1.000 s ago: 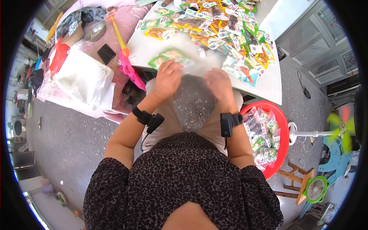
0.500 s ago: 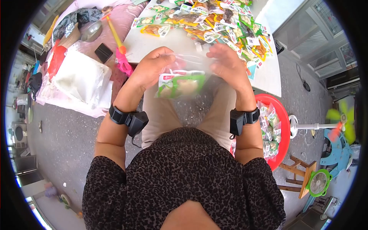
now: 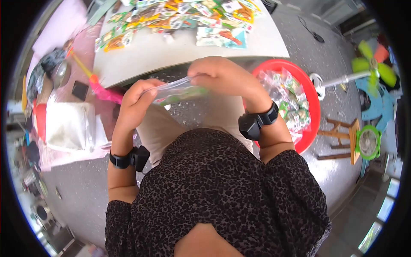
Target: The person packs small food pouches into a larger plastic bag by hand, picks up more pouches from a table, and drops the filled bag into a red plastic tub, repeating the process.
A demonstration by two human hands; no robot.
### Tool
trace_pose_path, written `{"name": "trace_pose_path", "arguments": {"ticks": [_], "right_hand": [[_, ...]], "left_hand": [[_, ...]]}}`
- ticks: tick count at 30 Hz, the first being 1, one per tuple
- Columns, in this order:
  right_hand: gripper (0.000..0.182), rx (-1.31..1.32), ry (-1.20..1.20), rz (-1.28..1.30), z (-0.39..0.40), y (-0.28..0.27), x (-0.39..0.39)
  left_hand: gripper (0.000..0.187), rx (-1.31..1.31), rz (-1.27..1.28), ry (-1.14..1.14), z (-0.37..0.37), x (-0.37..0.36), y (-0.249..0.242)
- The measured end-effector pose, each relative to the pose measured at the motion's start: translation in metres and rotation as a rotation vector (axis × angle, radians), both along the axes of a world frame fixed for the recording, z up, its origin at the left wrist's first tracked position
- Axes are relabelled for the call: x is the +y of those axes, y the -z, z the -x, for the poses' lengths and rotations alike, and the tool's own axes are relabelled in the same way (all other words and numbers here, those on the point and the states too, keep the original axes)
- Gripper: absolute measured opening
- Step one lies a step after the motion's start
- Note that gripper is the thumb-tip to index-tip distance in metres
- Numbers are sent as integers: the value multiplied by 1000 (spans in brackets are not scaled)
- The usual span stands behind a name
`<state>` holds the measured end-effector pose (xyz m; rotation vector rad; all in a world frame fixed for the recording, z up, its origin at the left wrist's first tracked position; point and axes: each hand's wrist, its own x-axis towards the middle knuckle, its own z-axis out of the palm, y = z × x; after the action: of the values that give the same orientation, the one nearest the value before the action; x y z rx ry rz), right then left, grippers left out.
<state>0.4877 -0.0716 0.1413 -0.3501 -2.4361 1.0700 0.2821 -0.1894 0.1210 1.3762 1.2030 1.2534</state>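
Note:
A clear zip bag (image 3: 173,91) hangs above my lap, its top strip stretched between my two hands. Inside it is a small green-printed packet, partly blurred. My left hand (image 3: 138,100) pinches the bag's left top corner between thumb and fingers. Closed on the top strip further right is my right hand (image 3: 218,73), its fingertips partly hidden behind the strip. To the right of my right forearm, a red tub (image 3: 314,100) holds many bagged packets (image 3: 295,107).
Ahead, a white table (image 3: 141,64) carries a pile of snack packets (image 3: 171,19) and a light blue packet (image 3: 220,37). On a pink cloth at left lie a stack of clear bags (image 3: 70,126) and a phone (image 3: 80,90). A wooden stool (image 3: 342,139) stands at right.
My right hand, spread apart before, has closed on the bag's top strip. Both hands have shifted, the left one lower and further left. The view has turned and moved to the right.

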Motion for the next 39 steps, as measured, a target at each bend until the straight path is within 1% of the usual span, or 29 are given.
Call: {"name": "trace_pose_path", "arguments": {"ticks": [1, 3, 4, 5, 7, 11, 14, 17, 18, 19, 21, 22, 23, 24, 26, 28, 29, 32, 33, 36, 39], "right_hand": [[14, 10, -26, -33, -4, 3, -1], [17, -156, -14, -50, -10, 1, -9], [18, -238, -19, -59, -9, 0, -13], [15, -165, -70, -102, -7, 11, -15], [13, -131, -78, -149, -2, 22, -18], [12, -58, -78, -160, -7, 27, -17], [12, -123, -3, -135, -29, 14, -16], [12, -16, 163, -232, -71, 19, -7], [13, -152, 221, -124, -89, 11, -4], [13, -150, 316, -137, -109, 14, -2], [11, -179, 443, 149, -151, 4, 2], [9, -69, 540, 379, -173, 10, 4], [6, -137, 599, 330, -191, 5, 5], [4, -131, 657, 378, -210, 9, 6], [7, -286, 758, 380, -240, 13, 9], [9, -379, 868, 304, -268, 36, 10], [10, -427, 922, 267, -283, 51, 10], [10, -535, 1062, 267, -341, 101, 8], [11, -513, 1101, 254, -355, 114, 3], [10, -498, 1199, 459, -388, 138, -17], [9, -442, 1257, 663, -426, 174, -40]], "left_hand": [[11, 54, -6, 41, -4, 1, 1], [10, 169, -35, 92, -10, 2, -1], [9, 179, 10, 101, -15, 2, -2], [9, 191, 53, 106, -21, 2, -4], [10, 252, 119, 88, -30, 3, -8], [11, 147, 121, 127, -33, 6, -4], [11, 69, 85, 165, -32, 7, 2], [12, -16, 104, 141, -21, 10, 18], [12, -8, 137, 138, -14, 12, 26], [12, -1, 171, 133, -6, 13, 35], [12, -3, 235, 115, 9, 17, 56], [13, 10, 290, 70, 15, 18, 65], [13, 25, 343, 26, 19, 19, 74], [14, 39, 391, -19, 24, 20, 84], [15, 20, 490, -93, 40, 19, 114], [16, -6, 562, -158, 50, 18, 137], [16, -39, 562, -172, 48, 19, 136], [18, -112, 577, -201, 47, 17, 132], [18, -119, 578, -195, 48, 17, 133], [19, -116, 566, -176, 50, 17, 134], [19, -150, 552, -159, 53, 16, 135]]}}
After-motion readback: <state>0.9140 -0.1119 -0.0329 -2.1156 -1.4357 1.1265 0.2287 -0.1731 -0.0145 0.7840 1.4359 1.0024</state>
